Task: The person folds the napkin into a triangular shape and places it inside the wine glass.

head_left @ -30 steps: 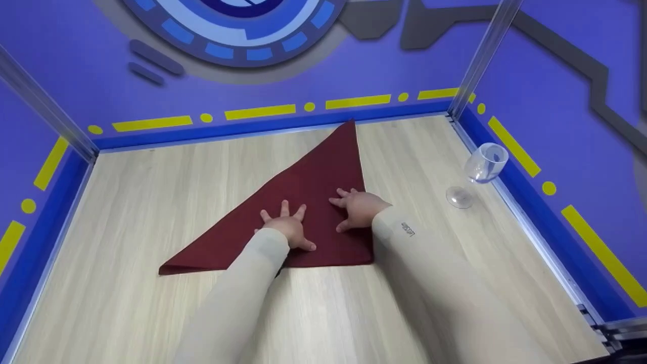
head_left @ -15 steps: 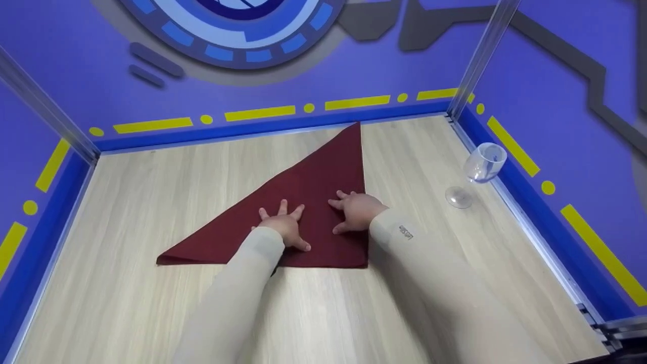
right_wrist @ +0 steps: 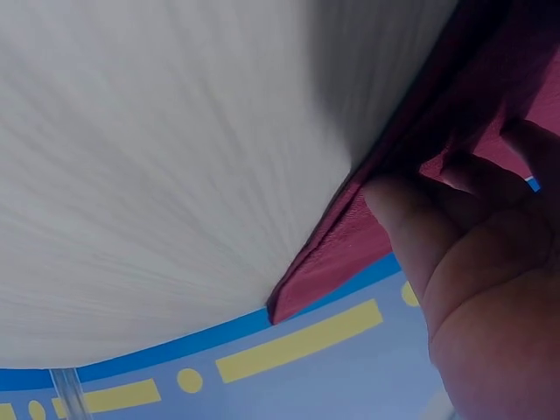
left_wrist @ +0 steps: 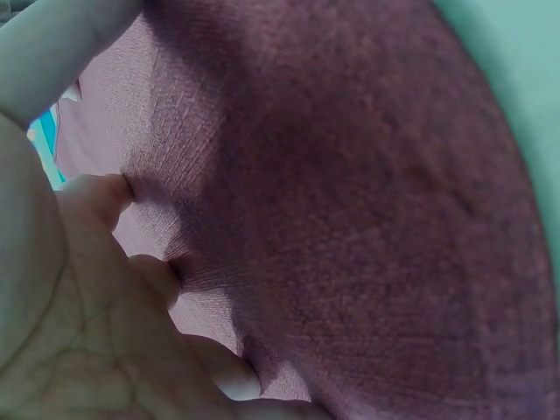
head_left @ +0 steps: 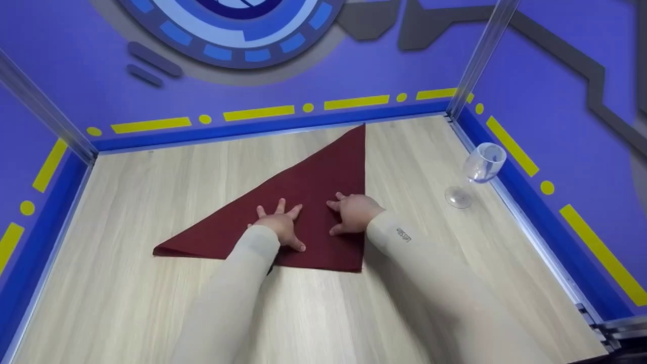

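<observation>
A dark red cloth (head_left: 308, 177), folded into a triangle, lies flat on the wooden table. Its long slanted edge faces the back left, and one corner points to the back wall. My left hand (head_left: 276, 227) presses on the middle of the cloth with fingers spread. In the left wrist view the fingertips (left_wrist: 109, 194) touch the woven fabric. Near the right edge of the cloth, my right hand (head_left: 356, 213) rests with its fingers spread on the fabric. The right wrist view shows that hand (right_wrist: 499, 289) beside the folded edge of the cloth (right_wrist: 328, 254), the fingertips touching it.
A clear stemmed glass (head_left: 484, 164) stands upright at the right side of the table (head_left: 126, 202), close to the right wall. Blue-purple panels with yellow marks (head_left: 258, 112) enclose the back and both sides.
Under both hands the cloth has turned counter-clockwise: its left corner has shifted back, its far corner right and its near right corner left. The hands have slid slightly left; the glass stays put.
</observation>
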`<state>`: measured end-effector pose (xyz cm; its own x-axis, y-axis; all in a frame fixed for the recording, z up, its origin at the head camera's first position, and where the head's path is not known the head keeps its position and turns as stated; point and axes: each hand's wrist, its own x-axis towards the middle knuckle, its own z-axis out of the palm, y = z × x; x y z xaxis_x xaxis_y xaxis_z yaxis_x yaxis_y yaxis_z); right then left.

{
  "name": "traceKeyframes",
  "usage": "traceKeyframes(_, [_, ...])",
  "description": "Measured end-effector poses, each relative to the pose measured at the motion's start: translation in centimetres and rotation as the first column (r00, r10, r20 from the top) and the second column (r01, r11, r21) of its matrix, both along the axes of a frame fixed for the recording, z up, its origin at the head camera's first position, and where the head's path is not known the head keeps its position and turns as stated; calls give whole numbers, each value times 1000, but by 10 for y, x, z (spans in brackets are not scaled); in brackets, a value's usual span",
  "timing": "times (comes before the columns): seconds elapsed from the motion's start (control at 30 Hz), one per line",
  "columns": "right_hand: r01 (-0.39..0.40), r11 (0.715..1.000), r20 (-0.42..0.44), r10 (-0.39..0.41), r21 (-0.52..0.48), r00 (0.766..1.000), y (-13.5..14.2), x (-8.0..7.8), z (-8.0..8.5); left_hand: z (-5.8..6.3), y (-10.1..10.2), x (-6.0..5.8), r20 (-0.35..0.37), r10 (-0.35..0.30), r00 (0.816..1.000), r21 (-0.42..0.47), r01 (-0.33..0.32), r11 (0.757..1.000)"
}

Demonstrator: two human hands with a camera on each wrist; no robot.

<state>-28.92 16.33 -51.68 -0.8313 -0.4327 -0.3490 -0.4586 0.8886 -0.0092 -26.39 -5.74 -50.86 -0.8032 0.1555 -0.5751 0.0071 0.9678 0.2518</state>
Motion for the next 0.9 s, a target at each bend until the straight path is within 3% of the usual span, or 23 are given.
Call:
traceKeyframes(0.2, [-30, 1000, -20, 31, 5, 999, -4, 3, 6, 0, -8, -3, -9, -44, 999, 2, 44, 999])
traceKeyframes(0.37, [-64, 996, -84, 60, -55, 995, 0, -4, 8, 2, -12, -4, -9, -86, 996, -22, 86, 996])
traceKeyframes(0.6, [14, 998, 53, -11, -64, 999, 14, -8, 4, 3, -16, -5, -13, -112, 994, -20, 112, 994])
traceKeyframes(0.9, [10, 997, 50, -6, -75, 999, 12, -7, 0, 1, -24, -5, -17, -120, 993, -4, 120, 993])
